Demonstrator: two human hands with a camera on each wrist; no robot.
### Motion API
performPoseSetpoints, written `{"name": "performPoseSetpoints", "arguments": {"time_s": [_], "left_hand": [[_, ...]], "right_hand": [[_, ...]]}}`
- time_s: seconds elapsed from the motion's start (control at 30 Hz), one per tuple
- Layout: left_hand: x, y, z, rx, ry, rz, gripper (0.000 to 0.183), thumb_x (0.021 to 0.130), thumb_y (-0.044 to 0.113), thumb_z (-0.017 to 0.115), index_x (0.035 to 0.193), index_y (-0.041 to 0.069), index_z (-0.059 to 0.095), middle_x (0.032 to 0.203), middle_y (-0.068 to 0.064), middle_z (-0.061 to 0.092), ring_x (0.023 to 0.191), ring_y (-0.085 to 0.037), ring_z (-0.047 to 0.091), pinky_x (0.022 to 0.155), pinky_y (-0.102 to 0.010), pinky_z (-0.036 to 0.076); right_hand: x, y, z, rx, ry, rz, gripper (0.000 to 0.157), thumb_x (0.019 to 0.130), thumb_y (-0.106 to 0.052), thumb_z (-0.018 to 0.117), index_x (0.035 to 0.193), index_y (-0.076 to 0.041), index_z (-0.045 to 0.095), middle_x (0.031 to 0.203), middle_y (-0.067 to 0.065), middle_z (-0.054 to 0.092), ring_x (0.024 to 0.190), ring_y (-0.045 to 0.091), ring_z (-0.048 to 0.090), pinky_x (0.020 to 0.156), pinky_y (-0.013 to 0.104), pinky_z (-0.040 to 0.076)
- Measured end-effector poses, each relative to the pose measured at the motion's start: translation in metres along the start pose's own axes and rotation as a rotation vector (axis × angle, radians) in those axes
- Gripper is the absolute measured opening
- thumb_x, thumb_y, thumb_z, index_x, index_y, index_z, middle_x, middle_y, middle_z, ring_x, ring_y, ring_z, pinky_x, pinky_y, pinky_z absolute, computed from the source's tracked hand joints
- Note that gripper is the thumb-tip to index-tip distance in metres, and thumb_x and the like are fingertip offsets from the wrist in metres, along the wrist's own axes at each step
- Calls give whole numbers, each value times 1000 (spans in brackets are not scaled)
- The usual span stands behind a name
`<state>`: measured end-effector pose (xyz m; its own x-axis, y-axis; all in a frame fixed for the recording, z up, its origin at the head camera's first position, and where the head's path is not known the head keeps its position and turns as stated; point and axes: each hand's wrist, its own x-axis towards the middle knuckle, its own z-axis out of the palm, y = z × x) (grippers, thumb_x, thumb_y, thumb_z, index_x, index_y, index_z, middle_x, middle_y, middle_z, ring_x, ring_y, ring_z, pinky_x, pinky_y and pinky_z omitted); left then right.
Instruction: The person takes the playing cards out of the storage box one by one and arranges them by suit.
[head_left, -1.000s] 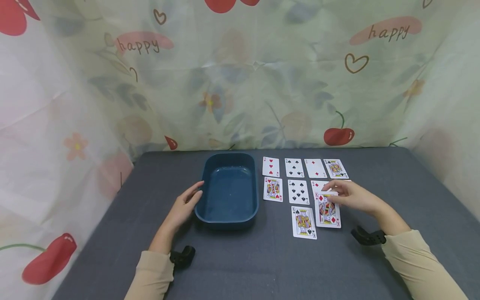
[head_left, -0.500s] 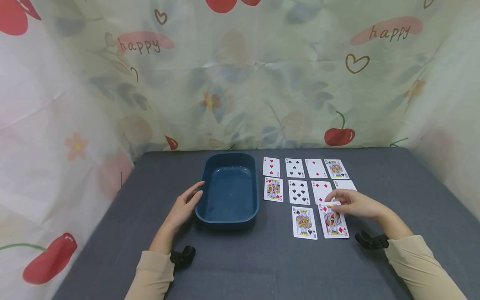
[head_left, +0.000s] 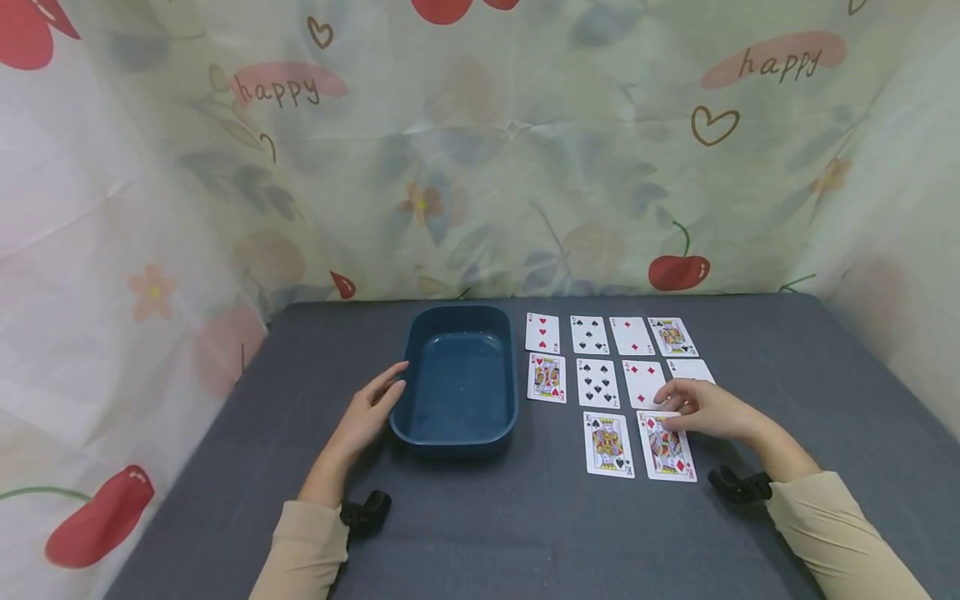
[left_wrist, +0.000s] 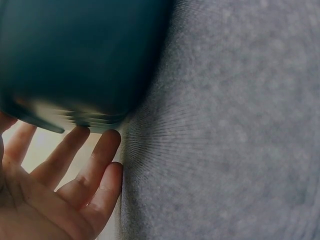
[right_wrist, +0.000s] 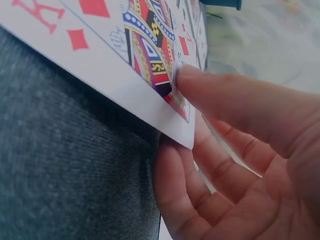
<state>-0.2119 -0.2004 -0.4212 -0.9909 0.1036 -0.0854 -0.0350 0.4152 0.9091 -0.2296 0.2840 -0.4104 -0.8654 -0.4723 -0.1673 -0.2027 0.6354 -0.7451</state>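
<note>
In the head view, my right hand [head_left: 705, 408] pinches the king of diamonds [head_left: 666, 454] at its far right corner. The right wrist view shows the thumb [right_wrist: 215, 87] on the card's face and fingers under its edge, with the corner a little above the dark cloth. To its left lies the king of spades [head_left: 608, 446], face up. Just beyond are a diamond card [head_left: 639, 379] and a white card [head_left: 692, 369] partly hidden by the hand. My left hand [head_left: 363, 421], fingers extended, touches the left side of the blue bin [head_left: 453, 446].
Two rows of face-up cards lie right of the bin, including the king of hearts [head_left: 547, 379], the seven of spades [head_left: 597, 385] and another king [head_left: 672, 337]. A grey cloth [head_left: 480, 533] covers the table. Printed curtains [head_left: 510, 192] stand behind and at the sides.
The king of diamonds has come toward the near edge and slightly right, and now lines up beside the king of spades. The diamond card behind it is uncovered. My left hand stays put.
</note>
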Motion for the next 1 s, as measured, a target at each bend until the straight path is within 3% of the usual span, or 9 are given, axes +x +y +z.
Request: {"name": "performPoseSetpoints", "arguments": {"time_s": [0.47, 0.77, 1.0], "left_hand": [[4, -3, 0, -6, -10, -16, 47, 99, 38, 41, 145, 27, 34, 150, -16, 33, 138, -33, 33, 109, -56, 30], [-15, 27, -1, -4, -16, -5, 47, 101, 29, 40, 145, 17, 34, 148, -21, 34, 136, -37, 34, 109, -57, 29], [-18, 32, -1, 10, -24, -8, 48, 101, 30, 39, 146, 16, 32, 149, -21, 33, 136, -37, 33, 108, -58, 30]], "right_hand": [[2, 0, 5, -75, 89, -31, 32, 77, -8, 73, 100, 6, 56, 85, 9, 58, 72, 3, 50, 64, 18, 47], [1, -2, 7, -74, 104, -20, 34, 76, -7, 74, 101, 6, 55, 84, 9, 57, 71, 4, 49, 63, 18, 45], [2, -5, 4, -93, 127, -51, 30, 80, -9, 71, 102, 5, 56, 84, 8, 57, 72, 6, 51, 63, 19, 47]]}}
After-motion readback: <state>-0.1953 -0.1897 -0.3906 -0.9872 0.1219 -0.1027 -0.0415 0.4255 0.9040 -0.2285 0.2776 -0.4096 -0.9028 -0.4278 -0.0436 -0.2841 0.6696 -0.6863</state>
